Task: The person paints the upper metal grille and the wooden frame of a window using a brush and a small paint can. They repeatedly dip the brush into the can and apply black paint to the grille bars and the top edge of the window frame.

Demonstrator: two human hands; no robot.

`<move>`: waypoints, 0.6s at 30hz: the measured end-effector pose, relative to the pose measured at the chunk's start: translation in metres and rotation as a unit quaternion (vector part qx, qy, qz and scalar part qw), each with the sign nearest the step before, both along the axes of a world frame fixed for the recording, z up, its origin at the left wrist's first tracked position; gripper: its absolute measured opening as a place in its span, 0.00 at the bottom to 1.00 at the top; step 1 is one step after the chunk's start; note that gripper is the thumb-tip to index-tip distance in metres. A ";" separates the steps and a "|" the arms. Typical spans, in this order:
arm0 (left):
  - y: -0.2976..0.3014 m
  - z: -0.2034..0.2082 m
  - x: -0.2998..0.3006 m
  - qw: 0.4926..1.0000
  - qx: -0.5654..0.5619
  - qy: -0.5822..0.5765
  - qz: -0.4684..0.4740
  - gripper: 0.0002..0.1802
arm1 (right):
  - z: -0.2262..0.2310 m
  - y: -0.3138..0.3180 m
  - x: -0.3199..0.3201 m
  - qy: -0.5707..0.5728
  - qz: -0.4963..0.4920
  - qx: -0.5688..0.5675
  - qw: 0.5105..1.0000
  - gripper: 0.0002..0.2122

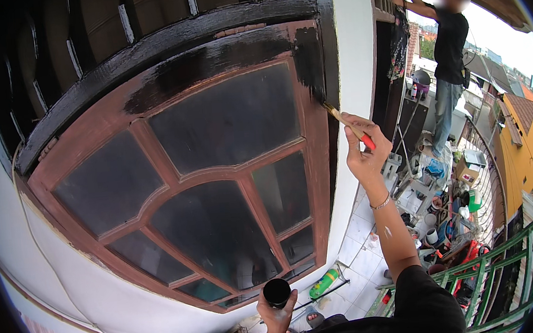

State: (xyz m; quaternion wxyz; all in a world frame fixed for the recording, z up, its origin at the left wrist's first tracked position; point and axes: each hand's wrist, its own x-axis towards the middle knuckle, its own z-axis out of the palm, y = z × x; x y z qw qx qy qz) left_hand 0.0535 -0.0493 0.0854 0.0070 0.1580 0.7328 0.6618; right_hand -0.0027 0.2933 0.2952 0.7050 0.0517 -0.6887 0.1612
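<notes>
My right hand [363,156] is raised and closed around a paintbrush [348,126] with a wooden handle and a red end. Its bristles touch the right side of a brown wooden window frame [157,151], where black paint [309,56] runs down from the upper corner. More black paint [178,79] covers part of the top rail, with a ragged lower edge; the rest of the frame is bare of it. Low in front of me, my left hand [276,319] grips a small cup [277,293], dark inside. The cup's contents are hard to make out.
Dark bars [125,24] rise above the window. A white wall [352,47] borders it on the right. Farther right, another person [451,45] reaches up to a grille, above a cluttered floor of cans and tools. A green railing [506,266] and a green bottle [324,283] lie below.
</notes>
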 end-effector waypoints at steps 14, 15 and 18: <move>0.000 -0.004 0.000 0.999 0.043 0.002 0.018 0.22 | 0.106 0.020 -0.011 0.011 0.001 0.177 0.984 0.09; -0.001 -0.004 -0.003 0.999 0.049 0.004 0.020 0.22 | 0.111 0.019 -0.011 0.036 0.007 0.168 0.985 0.09; -0.003 0.005 -0.003 0.998 0.053 0.006 0.016 0.21 | 0.122 0.020 -0.008 0.058 -0.002 0.151 0.987 0.09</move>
